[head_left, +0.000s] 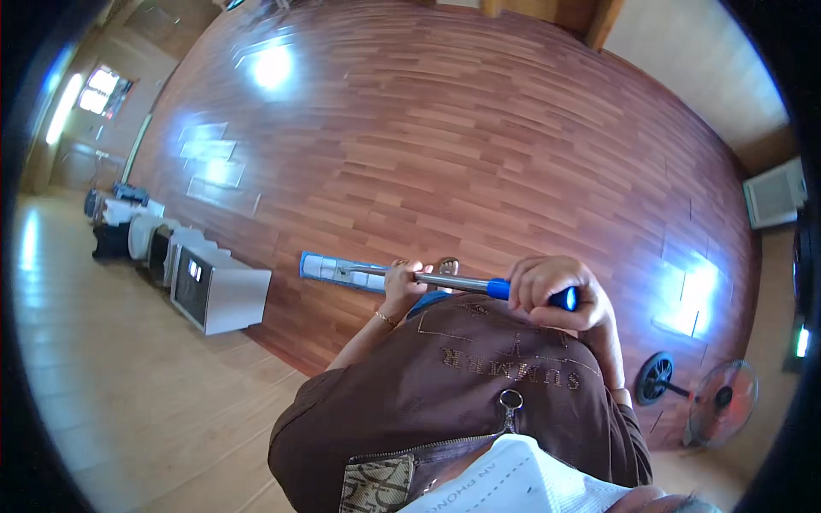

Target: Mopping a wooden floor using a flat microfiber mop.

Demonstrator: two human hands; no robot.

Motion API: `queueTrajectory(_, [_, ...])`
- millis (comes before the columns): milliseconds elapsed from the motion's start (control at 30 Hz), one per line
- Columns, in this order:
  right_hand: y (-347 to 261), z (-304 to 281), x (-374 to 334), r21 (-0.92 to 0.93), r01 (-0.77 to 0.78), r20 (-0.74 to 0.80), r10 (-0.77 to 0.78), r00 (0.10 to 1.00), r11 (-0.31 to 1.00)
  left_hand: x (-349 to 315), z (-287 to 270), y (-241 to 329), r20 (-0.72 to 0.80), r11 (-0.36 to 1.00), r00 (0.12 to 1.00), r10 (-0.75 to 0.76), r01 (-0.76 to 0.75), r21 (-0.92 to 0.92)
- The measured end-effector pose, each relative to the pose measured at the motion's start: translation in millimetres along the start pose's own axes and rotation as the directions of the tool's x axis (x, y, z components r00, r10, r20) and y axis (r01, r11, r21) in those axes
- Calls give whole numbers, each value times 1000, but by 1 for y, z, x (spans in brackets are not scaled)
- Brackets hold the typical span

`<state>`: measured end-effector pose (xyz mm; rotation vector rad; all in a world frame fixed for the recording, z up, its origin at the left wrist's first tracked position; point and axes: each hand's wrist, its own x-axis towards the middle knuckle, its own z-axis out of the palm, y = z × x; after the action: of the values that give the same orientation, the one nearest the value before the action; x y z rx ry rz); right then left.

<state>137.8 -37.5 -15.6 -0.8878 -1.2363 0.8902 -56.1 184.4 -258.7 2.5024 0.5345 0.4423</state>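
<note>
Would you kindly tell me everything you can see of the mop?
The mop has a silvery, metal-looking shaft, a blue grip at the upper end and a long, flat head, whitish on top with blue edges. It slants down leftward, its head apparently flat on the brown floor. The left hand holds the shaft; the right hand wraps the grip.
</note>
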Motion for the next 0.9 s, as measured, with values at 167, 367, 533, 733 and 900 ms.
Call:
queueTrajectory(167, [-44,11,-30,-220,44,-118,-71,990,974,41,9,46,61,966,976,208,-195,-173])
queueTrajectory(367, [-76,41,-64,-447,5,-280,-145,949,895,81,30,83,274,884,860,430,-339,-322])
queueTrajectory(533, [-97,73,-89,-701,-110,-373,-231,899,704,104,65,129,353,795,726,590,-445,-412])
queueTrajectory(733, [-118,108,-117,-843,-181,-366,-294,883,507,101,117,177,355,589,482,801,-528,-612])
queueTrajectory(900, [-132,145,-139,-916,-280,-374,-357,856,288,80,148,234,537,539,199,820,-583,-608])
